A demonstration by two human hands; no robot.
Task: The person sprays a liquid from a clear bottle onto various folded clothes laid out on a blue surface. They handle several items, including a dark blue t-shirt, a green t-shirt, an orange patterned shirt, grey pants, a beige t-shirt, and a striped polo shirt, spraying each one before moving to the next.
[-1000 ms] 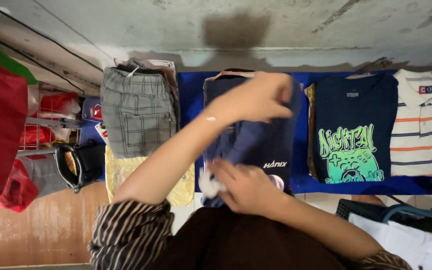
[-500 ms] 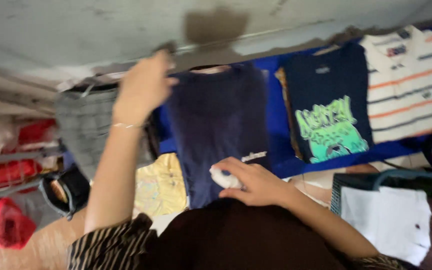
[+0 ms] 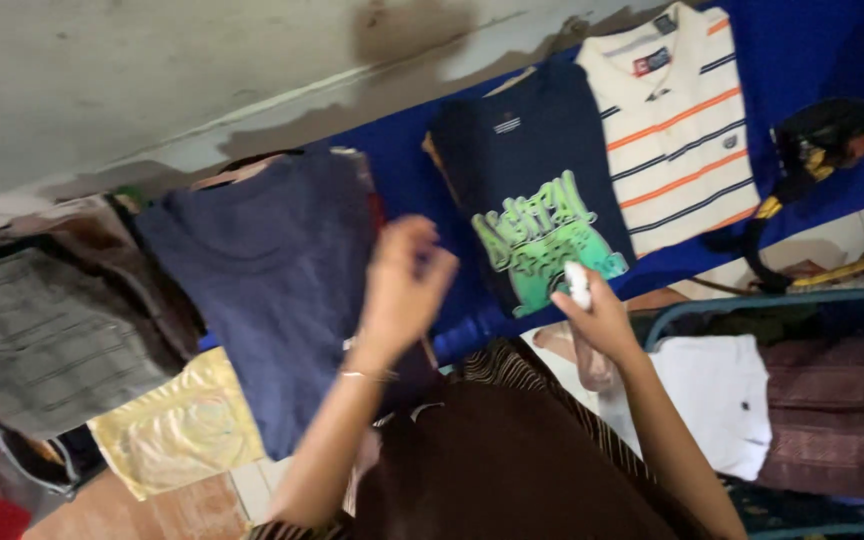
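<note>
Overhead, a row of clothes hangs against a blue backdrop (image 3: 402, 180), seen from a head-worn camera. Largest is a plain navy T-shirt (image 3: 272, 290), hanging left of centre; it looks light, soft and floppy, best gripped at the shoulder or the hem (thin cloth would bunch if pinched mid-panel). To its right hang a dark T-shirt with a green graphic (image 3: 542, 200) and a cream polo with orange and navy stripes (image 3: 677, 140). The left hand (image 3: 402, 285) is raised just in front of the navy shirt's right edge, fingers loosely curled, holding nothing that shows. The right hand (image 3: 597, 320) is closed around a small white object (image 3: 578, 285), blurred, below the graphic shirt. Compared with half a second ago, the left hand has dropped from the shirt's top, the right hand has moved rightward, and the view has tilted.
</note>
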